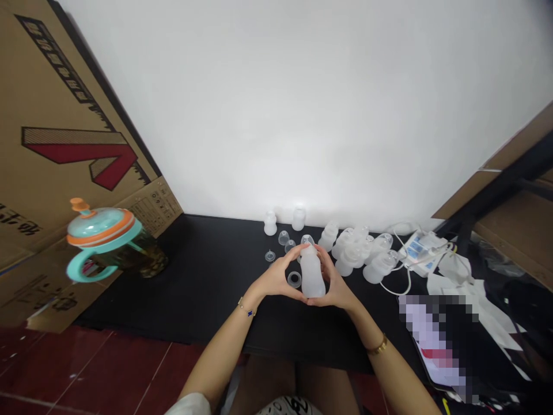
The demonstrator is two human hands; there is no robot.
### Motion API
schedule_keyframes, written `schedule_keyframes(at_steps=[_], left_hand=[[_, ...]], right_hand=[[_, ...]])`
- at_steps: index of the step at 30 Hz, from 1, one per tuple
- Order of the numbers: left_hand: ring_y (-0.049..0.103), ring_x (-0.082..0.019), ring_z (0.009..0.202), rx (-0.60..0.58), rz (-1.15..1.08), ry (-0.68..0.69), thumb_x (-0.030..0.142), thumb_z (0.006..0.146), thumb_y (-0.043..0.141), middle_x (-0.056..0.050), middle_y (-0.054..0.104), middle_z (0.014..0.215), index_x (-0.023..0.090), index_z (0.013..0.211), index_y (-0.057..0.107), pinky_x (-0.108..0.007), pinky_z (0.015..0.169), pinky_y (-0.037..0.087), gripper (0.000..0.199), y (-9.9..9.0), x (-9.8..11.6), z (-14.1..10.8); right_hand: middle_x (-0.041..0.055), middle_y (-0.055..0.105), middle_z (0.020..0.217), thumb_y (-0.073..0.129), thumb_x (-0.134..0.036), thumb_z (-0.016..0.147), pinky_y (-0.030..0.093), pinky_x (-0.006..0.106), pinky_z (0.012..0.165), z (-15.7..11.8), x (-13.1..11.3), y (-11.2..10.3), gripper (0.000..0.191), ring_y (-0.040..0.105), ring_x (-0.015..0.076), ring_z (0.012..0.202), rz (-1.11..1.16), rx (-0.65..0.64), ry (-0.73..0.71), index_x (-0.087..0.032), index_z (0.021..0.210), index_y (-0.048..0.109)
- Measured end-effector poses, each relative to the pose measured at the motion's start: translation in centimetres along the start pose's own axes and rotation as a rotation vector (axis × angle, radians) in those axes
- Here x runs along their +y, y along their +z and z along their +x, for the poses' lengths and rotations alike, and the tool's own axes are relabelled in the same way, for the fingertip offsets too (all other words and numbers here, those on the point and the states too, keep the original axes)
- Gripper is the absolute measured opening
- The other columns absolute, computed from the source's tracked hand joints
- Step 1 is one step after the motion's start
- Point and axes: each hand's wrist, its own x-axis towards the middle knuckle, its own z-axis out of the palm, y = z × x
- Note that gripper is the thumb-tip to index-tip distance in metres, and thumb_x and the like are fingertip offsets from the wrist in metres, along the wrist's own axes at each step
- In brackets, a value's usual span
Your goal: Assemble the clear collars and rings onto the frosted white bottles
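Between my two hands is a frosted white baby bottle (313, 275) with a clear cap at its far end. My left hand (276, 275) grips its left side, thumb at the base and fingers near the cap. My right hand (336, 283) clasps the other side the same way. Just left of the bottle a grey ring-shaped piece (294, 280) lies on the black table. Behind it are a small clear cap (283, 237) and a clear nipple piece (270, 255). Two uncapped small bottles, one a white bottle (270, 223), the other a translucent bottle (298, 219), stand near the wall.
Several capped bottles (352, 259) cluster to the right. Beyond them are a white power strip (421, 252) with cables, white paper (458, 288) and a phone-like device (432, 346). A large turquoise-handled jug (103, 242) stands left, beside a cardboard box (64, 144). A white wall rises behind the table (207, 271).
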Motion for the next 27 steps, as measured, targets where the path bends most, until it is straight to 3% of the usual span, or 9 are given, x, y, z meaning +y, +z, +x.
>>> schedule_keyframes(at_steps=[18,27], left_hand=[[0.041,-0.038,0.145,0.004,-0.01,0.039,0.044,0.054,0.096,-0.013,0.036,0.163,0.033,0.157,0.031,-0.053,0.121,0.034,0.123,0.03,-0.5,-0.07],[0.044,-0.036,0.144,-0.005,0.005,0.038,0.043,0.055,0.096,-0.012,0.037,0.162,0.033,0.157,0.029,-0.052,0.12,0.036,0.123,-0.04,-0.36,-0.08]], right_hand=[[0.0142,0.03,0.163,0.098,-0.039,0.055,0.045,0.054,0.108,-0.08,-0.28,-0.17,0.132,0.036,0.0416,0.146,-0.012,-0.007,0.014,-0.037,0.161,0.019],[0.0135,0.033,0.162,0.098,-0.039,0.057,0.046,0.052,0.106,-0.05,-0.04,-0.18,0.131,0.042,0.0402,0.142,-0.016,-0.006,0.013,-0.038,0.161,0.019]])
